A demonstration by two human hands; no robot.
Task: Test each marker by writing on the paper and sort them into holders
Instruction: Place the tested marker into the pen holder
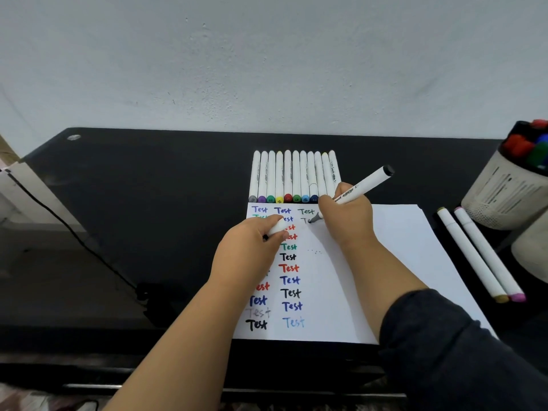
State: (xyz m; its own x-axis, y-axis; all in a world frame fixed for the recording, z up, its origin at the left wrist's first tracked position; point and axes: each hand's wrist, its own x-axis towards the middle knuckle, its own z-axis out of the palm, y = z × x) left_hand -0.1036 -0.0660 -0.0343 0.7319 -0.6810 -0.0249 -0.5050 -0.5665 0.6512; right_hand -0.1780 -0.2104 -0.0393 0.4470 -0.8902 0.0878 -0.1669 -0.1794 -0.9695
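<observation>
Right hand, marker tip down-left

The word "Test" was written many times, in columns, on the paper. It could be read in violet, blue and green along the top row, and further down in green, black, red, dark blue, light blue and a faint grey. Several of the words were partly covered by the left hand, so that only "est" was shown. A half-finished word, seemingly just a "T", stood at the tip of the marker held in the right hand. Print ran along that marker's barrel, and along the barrels of the row of markers, but could not be read.
</observation>
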